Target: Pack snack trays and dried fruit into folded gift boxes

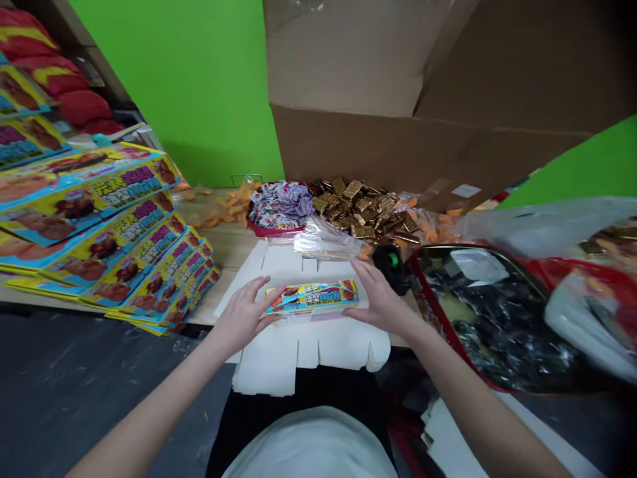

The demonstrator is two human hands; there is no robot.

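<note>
White die-cut cardboard (263,372) is lying on the pale wooden table (223,245) under my wrists. My left hand (243,315) and right hand (381,299) are grasping a long yellow-and-blue printed box (312,297) by its two ends, keeping it on the cardboard. Just beyond, a clear plastic bag (323,242) is lying near a heap of gold-wrapped squares (355,209) and a red tray (259,230) of small wrapped sachets, while a large brown cardboard carton (348,146) is looming behind them.

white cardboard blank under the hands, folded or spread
Spread: the white cardboard blank lies flat on the wooden table, its slotted flaps unfolded, with the printed packet on it.
</note>
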